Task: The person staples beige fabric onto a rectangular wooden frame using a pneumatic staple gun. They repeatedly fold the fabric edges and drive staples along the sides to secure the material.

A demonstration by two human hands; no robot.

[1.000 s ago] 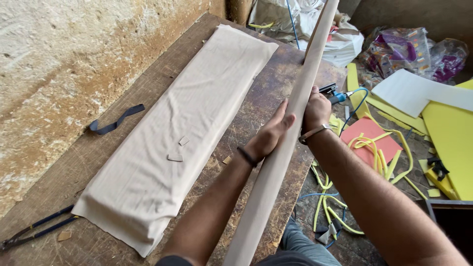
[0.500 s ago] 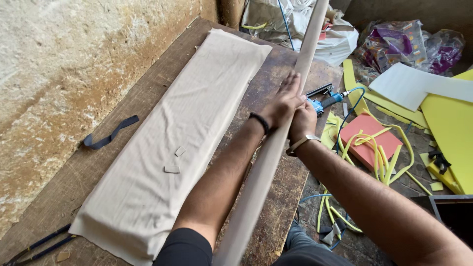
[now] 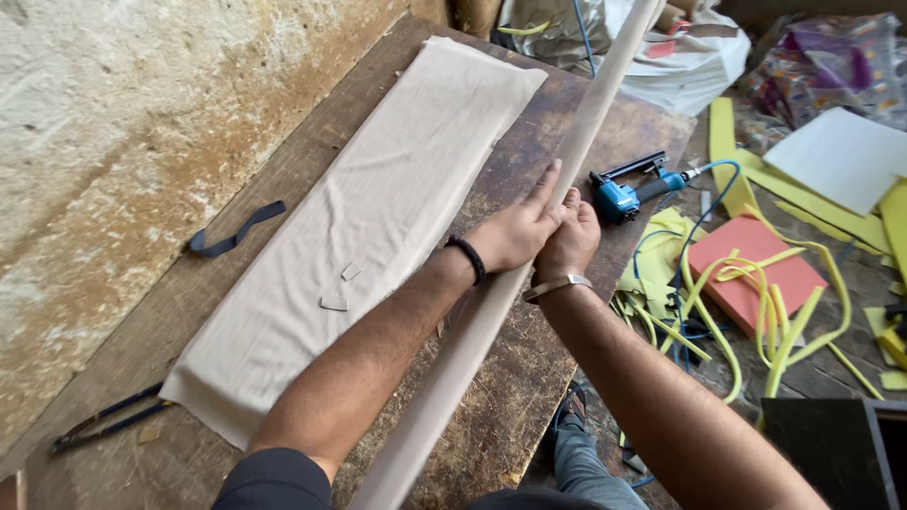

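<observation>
Two hands on the pole: I see the left hand laid over it, fingers stretched along the shaft, the right hand wrapped round it just beside. The pole slants above the workbench, right of the cloth, with a blue stapler nearby.

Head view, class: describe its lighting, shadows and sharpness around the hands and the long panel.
Head view: soft, even daylight, no glare; left hand and right hand sharp on the long fabric-covered panel; faint shadow under it on the workbench; panel widens toward the lens.
</observation>
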